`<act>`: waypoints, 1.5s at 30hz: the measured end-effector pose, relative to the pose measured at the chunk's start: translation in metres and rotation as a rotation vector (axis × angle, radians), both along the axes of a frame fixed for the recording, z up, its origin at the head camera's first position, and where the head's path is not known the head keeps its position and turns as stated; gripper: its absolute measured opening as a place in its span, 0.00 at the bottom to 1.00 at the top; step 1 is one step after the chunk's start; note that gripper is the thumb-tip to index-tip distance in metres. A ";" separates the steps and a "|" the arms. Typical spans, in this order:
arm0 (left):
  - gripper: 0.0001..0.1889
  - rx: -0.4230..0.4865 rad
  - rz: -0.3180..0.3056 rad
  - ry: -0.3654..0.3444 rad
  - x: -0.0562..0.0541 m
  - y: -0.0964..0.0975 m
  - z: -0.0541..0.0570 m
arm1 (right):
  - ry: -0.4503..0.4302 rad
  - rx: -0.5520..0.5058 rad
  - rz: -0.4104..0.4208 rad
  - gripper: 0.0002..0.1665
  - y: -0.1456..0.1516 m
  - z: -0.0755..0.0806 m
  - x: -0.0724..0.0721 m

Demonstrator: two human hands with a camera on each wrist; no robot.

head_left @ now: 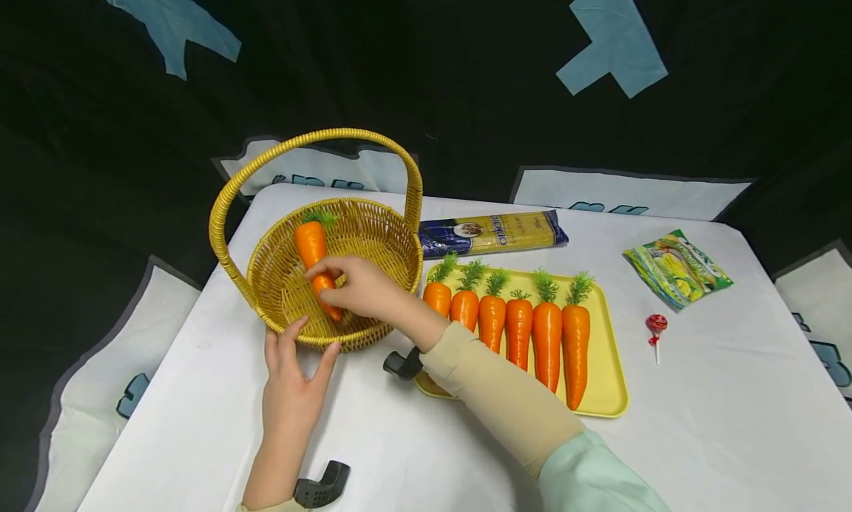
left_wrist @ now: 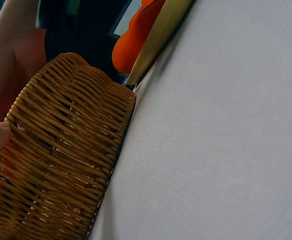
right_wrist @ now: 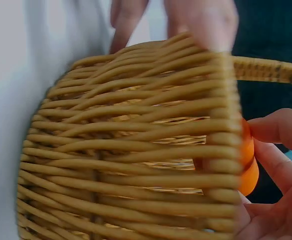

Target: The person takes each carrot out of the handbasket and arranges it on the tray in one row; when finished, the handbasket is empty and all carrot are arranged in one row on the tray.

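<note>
A yellow wicker basket [head_left: 266,305] with a tall arched handle stands at the left of the table. My right hand [head_left: 356,286] reaches over its near rim and pinches an orange carrot [head_left: 310,242] by its lower part. The carrot's green top points to the far side of the basket. My left hand [head_left: 293,386] holds the basket's near rim, one finger over the edge and the thumb outside. In the right wrist view the wicker wall hides part of the carrot [right_wrist: 248,170]. To the right, several carrots [head_left: 547,342] lie side by side on a yellow tray [head_left: 609,364].
A pack of spaghetti [head_left: 512,232] lies behind the tray, beside the basket. On the right are a green and yellow packet [head_left: 679,268] and a red lollipop [head_left: 656,324]. My right forearm [head_left: 499,393] crosses over the tray's near left part. A dark cloth [head_left: 433,90] hangs behind the table.
</note>
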State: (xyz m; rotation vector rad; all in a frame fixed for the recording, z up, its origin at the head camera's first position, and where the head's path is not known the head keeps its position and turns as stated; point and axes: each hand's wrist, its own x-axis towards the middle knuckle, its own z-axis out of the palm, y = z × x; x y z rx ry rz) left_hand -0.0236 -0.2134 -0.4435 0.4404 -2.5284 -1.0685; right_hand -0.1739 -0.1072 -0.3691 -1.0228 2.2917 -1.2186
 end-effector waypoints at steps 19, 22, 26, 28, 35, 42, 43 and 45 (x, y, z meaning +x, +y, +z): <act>0.32 0.004 -0.026 -0.035 -0.002 0.005 0.001 | 0.021 -0.231 -0.010 0.18 0.080 0.028 0.024; 0.32 0.001 -0.028 -0.032 -0.002 0.005 0.002 | -0.004 -0.245 -0.034 0.18 0.094 0.028 0.030; 0.32 0.006 -0.026 -0.034 -0.003 0.003 0.002 | -0.034 -0.234 -0.077 0.19 0.112 0.027 0.037; 0.32 0.013 -0.025 -0.036 -0.003 0.003 0.001 | -0.038 -0.229 -0.095 0.19 0.120 0.025 0.040; 0.32 0.030 -0.018 -0.044 -0.002 0.002 0.000 | -0.015 -0.239 -0.158 0.19 0.149 0.019 0.048; 0.33 0.039 -0.008 -0.037 -0.002 0.001 -0.001 | -0.056 -0.213 -0.276 0.18 0.185 0.014 0.055; 0.33 0.039 -0.006 -0.037 -0.003 0.001 -0.002 | -0.060 -0.209 -0.296 0.18 0.191 0.013 0.056; 0.34 0.038 -0.004 -0.036 -0.004 0.002 -0.003 | -0.062 -0.197 -0.335 0.18 0.205 0.009 0.058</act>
